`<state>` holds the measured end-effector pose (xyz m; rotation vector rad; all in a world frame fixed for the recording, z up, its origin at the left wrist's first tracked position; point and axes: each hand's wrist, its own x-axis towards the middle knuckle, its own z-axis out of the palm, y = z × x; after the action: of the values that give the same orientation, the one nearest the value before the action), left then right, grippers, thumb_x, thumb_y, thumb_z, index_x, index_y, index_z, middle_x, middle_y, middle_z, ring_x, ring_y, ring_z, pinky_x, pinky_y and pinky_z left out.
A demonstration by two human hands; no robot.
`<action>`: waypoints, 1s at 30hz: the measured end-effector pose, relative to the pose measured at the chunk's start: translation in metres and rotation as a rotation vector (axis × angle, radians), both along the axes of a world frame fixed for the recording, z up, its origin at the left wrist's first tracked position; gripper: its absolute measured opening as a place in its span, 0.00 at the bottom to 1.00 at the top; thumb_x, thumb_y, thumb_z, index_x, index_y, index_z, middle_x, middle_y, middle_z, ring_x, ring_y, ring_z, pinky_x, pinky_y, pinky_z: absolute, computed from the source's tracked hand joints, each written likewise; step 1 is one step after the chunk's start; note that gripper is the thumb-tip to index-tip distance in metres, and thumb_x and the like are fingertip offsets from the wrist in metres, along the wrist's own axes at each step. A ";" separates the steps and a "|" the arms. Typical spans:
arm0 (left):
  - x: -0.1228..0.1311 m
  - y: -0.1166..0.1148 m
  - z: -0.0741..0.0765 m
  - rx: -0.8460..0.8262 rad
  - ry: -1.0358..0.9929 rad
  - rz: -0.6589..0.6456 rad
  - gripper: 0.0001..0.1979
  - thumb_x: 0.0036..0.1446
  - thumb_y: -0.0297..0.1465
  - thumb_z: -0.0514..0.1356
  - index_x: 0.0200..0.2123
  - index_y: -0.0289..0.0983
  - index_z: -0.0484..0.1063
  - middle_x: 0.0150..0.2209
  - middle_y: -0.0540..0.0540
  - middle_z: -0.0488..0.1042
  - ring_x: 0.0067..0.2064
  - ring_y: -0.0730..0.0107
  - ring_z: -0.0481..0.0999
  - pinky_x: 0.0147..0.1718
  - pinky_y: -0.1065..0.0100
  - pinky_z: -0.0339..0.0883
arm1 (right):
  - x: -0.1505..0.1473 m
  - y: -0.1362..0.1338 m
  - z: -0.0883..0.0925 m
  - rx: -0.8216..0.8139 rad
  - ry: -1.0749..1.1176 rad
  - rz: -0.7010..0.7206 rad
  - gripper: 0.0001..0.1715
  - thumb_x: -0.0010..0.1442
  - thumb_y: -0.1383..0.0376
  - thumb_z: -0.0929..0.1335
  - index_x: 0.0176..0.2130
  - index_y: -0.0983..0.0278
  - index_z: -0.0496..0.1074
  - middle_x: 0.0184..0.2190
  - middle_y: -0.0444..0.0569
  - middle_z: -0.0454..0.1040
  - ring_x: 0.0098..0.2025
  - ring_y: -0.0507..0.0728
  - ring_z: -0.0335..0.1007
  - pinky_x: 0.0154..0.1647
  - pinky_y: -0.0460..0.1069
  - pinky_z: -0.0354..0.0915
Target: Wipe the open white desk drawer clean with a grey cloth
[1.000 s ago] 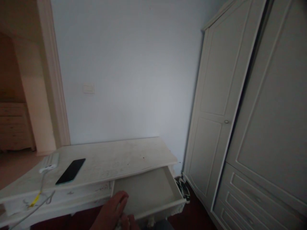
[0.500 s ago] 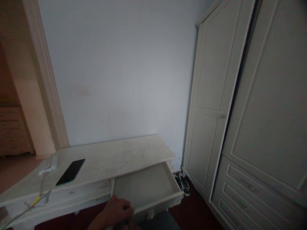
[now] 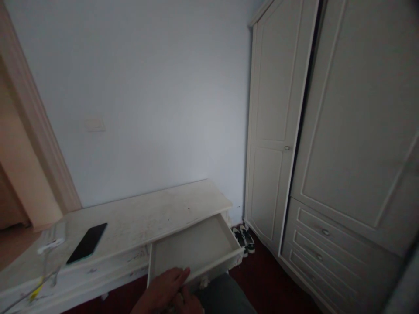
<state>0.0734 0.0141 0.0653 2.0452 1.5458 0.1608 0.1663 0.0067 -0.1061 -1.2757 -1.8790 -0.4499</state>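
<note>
Drawer (image 3: 199, 242) is pulled out at the right of the table (image 3: 170, 200). Probably light, rigid; hold by front knob (image 3: 204, 282). Left hand (image 3: 165, 285) and right hand (image 3: 188, 302) together near its left front, fingers curled; can't tell any grip. Leg (image 3: 225, 294) crowds the front; shoes (image 3: 244, 239) just beside, phone (image 3: 87, 244) well apart.

The bare left hand (image 3: 165, 284) and bare right hand (image 3: 189, 302) merge in shadow, cut off by the bottom edge; whether either grips anything cannot be told. The left hand hides the near left corner of the pulled-out white wooden drawer (image 3: 196, 245), whose side covers part of the black-and-white shoes (image 3: 246, 239). The white oblong power strip (image 3: 52, 238) is too smeared for detail. The tall white panelled wardrobe (image 3: 353, 131) runs past the top edge.
</note>
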 end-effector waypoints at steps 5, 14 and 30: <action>0.006 -0.002 0.000 0.036 0.042 0.002 0.42 0.69 0.63 0.38 0.48 0.42 0.82 0.51 0.39 0.86 0.54 0.52 0.83 0.58 0.55 0.71 | 0.098 0.002 0.021 0.015 -0.162 0.236 0.13 0.61 0.51 0.78 0.45 0.49 0.81 0.44 0.50 0.83 0.40 0.64 0.79 0.35 0.52 0.75; -0.002 -0.004 -0.004 0.047 0.194 -0.058 0.34 0.67 0.53 0.53 0.65 0.39 0.76 0.69 0.35 0.76 0.69 0.43 0.75 0.69 0.50 0.65 | 0.255 0.010 0.061 0.003 -0.096 0.102 0.24 0.59 0.66 0.76 0.54 0.50 0.81 0.57 0.53 0.81 0.55 0.64 0.81 0.50 0.51 0.78; -0.006 0.002 -0.012 -0.023 -0.092 0.034 0.47 0.69 0.66 0.35 0.53 0.40 0.81 0.58 0.37 0.84 0.60 0.48 0.79 0.64 0.50 0.66 | 0.159 -0.003 0.088 -0.124 0.086 0.261 0.28 0.55 0.58 0.80 0.53 0.53 0.76 0.56 0.55 0.77 0.54 0.66 0.77 0.51 0.55 0.77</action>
<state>0.0677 0.0164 0.0532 1.9666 1.5198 0.2448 0.3249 0.0034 -0.0186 -1.0885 -1.9902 -0.1410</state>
